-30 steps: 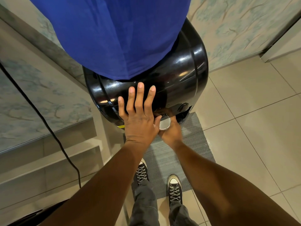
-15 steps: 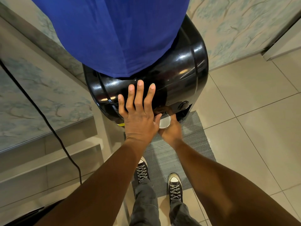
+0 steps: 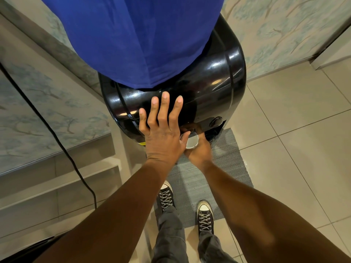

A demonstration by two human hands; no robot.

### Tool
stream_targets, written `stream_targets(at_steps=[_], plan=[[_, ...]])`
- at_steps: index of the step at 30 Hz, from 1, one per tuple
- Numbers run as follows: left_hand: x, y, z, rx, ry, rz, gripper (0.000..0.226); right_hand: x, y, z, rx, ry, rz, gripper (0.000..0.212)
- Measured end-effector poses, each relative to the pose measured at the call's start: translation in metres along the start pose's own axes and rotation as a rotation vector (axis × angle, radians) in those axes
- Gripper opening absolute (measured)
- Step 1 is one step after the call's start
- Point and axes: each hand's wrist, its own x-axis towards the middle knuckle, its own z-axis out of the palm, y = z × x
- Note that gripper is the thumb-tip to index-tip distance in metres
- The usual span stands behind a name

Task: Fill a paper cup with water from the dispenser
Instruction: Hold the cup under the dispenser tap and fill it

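Note:
The black glossy water dispenser (image 3: 214, 95) stands in front of me, with a blue bottle (image 3: 133, 38) on top. My left hand (image 3: 161, 130) lies flat on the dispenser's front, fingers spread, thumb toward the tap area. My right hand (image 3: 199, 150) holds a white paper cup (image 3: 192, 142) just under the dispenser's front edge. The cup's rim shows from above; the tap itself is hidden by the dispenser's curve and my left hand. Whether water flows cannot be seen.
A grey mat (image 3: 224, 168) lies on the beige tiled floor (image 3: 294, 149) under the dispenser and my shoes (image 3: 205, 215). A black cable (image 3: 57, 133) runs down the patterned wall on the left, over stepped ledges (image 3: 57, 179).
Both hands stay almost where they were. The left hand has shifted slightly up the dispenser's front; the cup remains under the front edge.

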Motion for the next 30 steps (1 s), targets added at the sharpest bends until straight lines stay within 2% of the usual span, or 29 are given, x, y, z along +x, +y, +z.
stream_targets(at_steps=[23, 30], plan=[[-0.0001, 0.0005, 0.0023, 0.007, 0.021, 0.000, 0.113, 0.0025, 0.0086, -0.0013, -0.059, 0.047, 0.050, 0.076], [-0.0002, 0.0005, 0.0026, -0.003, 0.016, -0.003, 0.114, 0.0007, 0.0096, -0.0022, -0.098, 0.043, 0.088, 0.070]])
